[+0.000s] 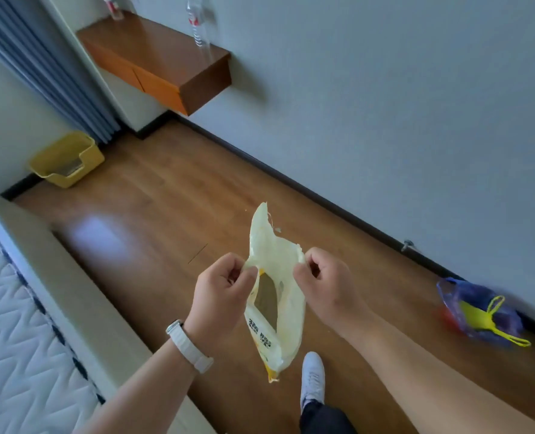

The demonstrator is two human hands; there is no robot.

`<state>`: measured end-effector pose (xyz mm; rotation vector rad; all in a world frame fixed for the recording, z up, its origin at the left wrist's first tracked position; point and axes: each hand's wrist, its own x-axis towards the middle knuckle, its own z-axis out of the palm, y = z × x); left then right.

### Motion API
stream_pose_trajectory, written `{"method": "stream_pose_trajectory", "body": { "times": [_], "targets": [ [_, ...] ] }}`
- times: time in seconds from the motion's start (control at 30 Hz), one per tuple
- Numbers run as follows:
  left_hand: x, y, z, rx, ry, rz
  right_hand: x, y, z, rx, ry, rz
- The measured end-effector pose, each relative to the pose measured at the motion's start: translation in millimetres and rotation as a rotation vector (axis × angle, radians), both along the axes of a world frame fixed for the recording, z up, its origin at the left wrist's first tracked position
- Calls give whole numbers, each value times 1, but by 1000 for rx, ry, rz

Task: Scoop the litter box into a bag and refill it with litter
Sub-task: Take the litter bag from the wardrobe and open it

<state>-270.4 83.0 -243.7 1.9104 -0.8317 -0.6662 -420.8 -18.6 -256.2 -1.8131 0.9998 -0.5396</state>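
A pale yellow litter bag (286,311) hangs in front of me, its torn top flap sticking upward. My left hand (220,296) pinches the bag's left upper edge and my right hand (325,285) pinches its right upper edge. A clear window in the bag shows brownish litter inside. The yellow litter box (67,159) sits on the floor in the far left corner, with dark litter in it. At the right, by the wall, a blue plastic bag (479,311) lies on the floor with a yellow scoop (485,321) on it.
A wooden wall shelf (162,62) juts out at the back, with a clear bottle (198,26) on it. A bed with a white mattress (18,339) runs along the left. Grey curtains (40,70) hang behind the litter box. My white shoe (313,379) stands on the wooden floor.
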Motion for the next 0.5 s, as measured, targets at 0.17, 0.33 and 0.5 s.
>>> {"method": "stream_pose_trajectory", "body": {
  "times": [0.17, 0.33, 0.5],
  "targets": [
    [24, -42, 21, -16, -7, 105, 42, -81, 26, -69, -24, 97],
    [62, -63, 38, -70, 27, 213, 96, -115, 51, -169, -81, 210],
    [118, -74, 38, -96, 29, 290, 162, -130, 53, -226, -82, 269]
  ]
}}
